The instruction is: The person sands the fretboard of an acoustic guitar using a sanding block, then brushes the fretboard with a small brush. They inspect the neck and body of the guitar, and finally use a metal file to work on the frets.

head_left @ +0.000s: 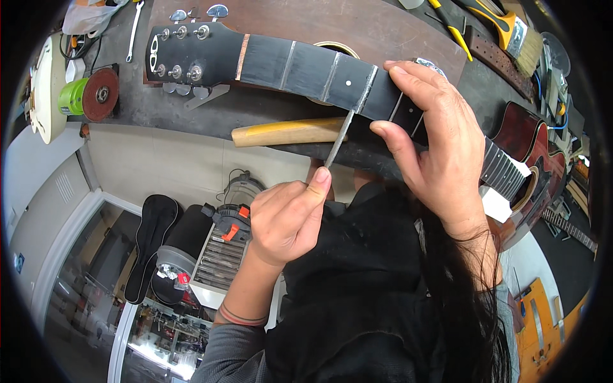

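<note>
A guitar neck [260, 60] lies across the workbench, its dark fretboard facing up and its black headstock [220, 56] with metal tuners at the left. My left hand [290, 217] is closed round a slim metal file [339, 141], thumb along the top. The file's tip touches the near edge of the fretboard at the end of a shiny fret [366, 89]. Over the neck to the right rests my right hand [444, 127], fingers stretched out and thumb apart at the near side. It covers part of the frets and the guitar beyond.
A wooden block with a yellow strip [287, 132] lies at the bench's near edge. At the left stands a green grinder [73, 97] with a reddish disc; a wrench [135, 32] lies behind it. Back right are a brush [525, 54] and a yellow-black tool [452, 30]. A dark red guitar [518, 131] is at the right.
</note>
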A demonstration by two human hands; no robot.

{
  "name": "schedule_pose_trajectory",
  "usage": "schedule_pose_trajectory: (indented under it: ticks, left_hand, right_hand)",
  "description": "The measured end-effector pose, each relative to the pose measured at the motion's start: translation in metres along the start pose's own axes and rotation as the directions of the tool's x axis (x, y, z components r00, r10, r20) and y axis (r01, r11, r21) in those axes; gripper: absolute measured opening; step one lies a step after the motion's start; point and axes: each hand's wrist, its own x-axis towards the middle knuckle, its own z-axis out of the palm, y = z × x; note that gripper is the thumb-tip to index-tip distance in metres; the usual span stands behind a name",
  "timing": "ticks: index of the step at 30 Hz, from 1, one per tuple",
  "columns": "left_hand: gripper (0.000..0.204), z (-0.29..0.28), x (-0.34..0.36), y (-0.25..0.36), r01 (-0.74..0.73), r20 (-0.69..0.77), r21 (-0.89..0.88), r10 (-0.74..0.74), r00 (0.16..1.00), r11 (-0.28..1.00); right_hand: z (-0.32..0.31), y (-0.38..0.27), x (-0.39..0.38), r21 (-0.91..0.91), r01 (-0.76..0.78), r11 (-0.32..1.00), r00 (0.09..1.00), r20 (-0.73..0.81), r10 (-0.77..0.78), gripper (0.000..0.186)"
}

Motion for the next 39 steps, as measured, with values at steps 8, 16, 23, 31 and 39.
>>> schedule_pose_trajectory:
  ticks: [8,16,23,31,39]
  left_hand:
    - [0.046,0.017,0.069,0.007,-0.032,-0.093,-0.024,0.03,0.995,0.999]
    - [0.047,0.001,0.023,0.016,0.108,0.013,-0.076,-0.108,0.994,0.991]
    - [0.046,0.006,0.051,0.018,0.104,-0.013,-0.021,-0.105,0.994,0.994]
    - [0.038,0.011,0.085,0.018,0.058,-0.058,-0.088,-0.063,0.996,0.994]
    - [0.059,-0.004,0.059,0.013,0.132,-0.127,-0.638,-0.272,0.954,0.759]
  right_hand:
    - [-0.001,-0.001,0.001,0.004,0.0,1.0,1.0,0.006,0.0,0.06]
    - [-0.004,0.0,0.001,0.024,-0.008,1.0,1.0,0.008,0.007,0.06]
    - [0.001,0.001,0.002,0.031,0.009,0.999,1.0,0.003,-0.009,0.06]
    - [0.001,0.001,0.002,0.014,0.027,1.0,1.0,-0.009,-0.027,0.059]
    - [-0.007,-0.007,0.004,0.052,-0.057,0.997,0.997,0.05,0.054,0.062]
